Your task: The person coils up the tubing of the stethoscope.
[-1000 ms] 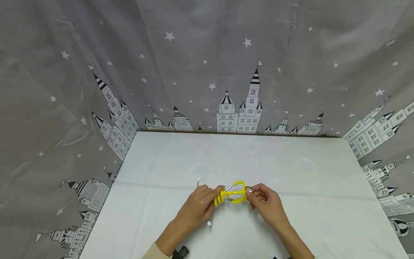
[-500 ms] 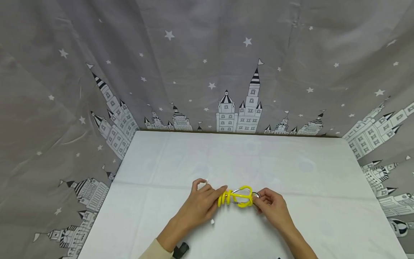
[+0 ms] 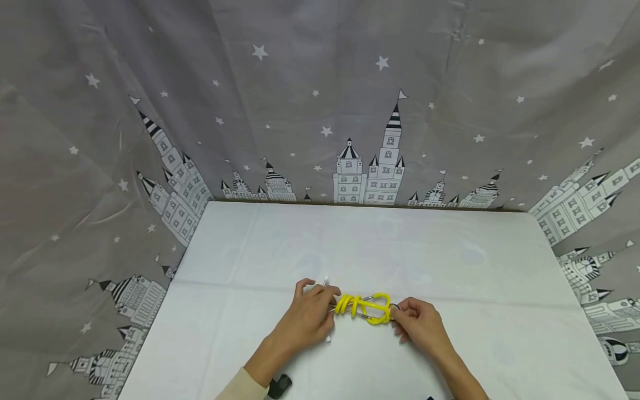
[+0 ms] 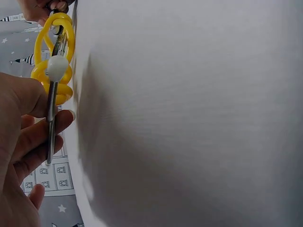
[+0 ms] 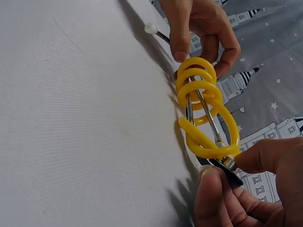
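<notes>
Bright yellow tubing (image 3: 355, 305), wound in several loops round thin metal rods, stretches between the two hands in the head view. A wider yellow loop faces the right. My left hand (image 3: 310, 311) pinches a metal rod (image 4: 51, 125) at the left end of the coils. White ball tips show there, one of them a white ball (image 4: 57, 68) in the left wrist view. With thumb and fingers, my right hand (image 3: 420, 322) pinches the dark ring (image 3: 395, 306) at the other end. The right wrist view shows a small metal fitting (image 5: 228, 163) and a black piece by those fingertips.
A white cloth-covered table (image 3: 280, 233) lies under both hands. Behind and at the sides hangs a grey curtain (image 3: 300, 66) printed with castles and stars. A black strap piece (image 3: 280, 386) sits by the left wrist.
Both hands and the yellow tubing have shifted slightly right and down. More coils show beside my left hand, whose fingers have moved from over the coils to their left end.
</notes>
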The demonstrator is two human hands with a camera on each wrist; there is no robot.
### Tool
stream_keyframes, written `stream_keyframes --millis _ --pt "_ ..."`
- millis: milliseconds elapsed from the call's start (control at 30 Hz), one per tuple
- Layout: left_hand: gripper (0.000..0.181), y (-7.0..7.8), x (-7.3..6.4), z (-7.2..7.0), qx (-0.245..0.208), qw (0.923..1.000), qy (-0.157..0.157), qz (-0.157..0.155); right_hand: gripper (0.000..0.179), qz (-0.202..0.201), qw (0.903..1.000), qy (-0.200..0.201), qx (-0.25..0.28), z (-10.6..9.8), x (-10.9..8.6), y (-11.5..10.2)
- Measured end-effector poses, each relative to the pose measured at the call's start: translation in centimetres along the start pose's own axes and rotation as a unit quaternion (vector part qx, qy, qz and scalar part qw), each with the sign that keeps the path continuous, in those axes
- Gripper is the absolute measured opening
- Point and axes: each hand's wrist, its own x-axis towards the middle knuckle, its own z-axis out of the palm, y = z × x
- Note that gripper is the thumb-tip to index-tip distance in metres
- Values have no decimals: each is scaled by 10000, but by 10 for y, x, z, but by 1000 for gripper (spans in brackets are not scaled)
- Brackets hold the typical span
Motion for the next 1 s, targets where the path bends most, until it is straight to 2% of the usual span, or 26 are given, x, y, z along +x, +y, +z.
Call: stream_keyframes --millis 167,400,733,1000 --pt "43 0 -2 3 -35 9999 144 -9 22 91 9999 -92 50 0 0 0" --pt "38 1 -3 3 -206 9995 208 -145 29 23 9993 -322 -191 -5 -1 0" --pt "40 2 -3 0 -423 9983 187 -351 29 12 9992 -187 -345 -10 0 2" --pt "40 0 -8 -1 -394 9978 428 -331 31 -2 9991 -111 -411 -22 -4 3"
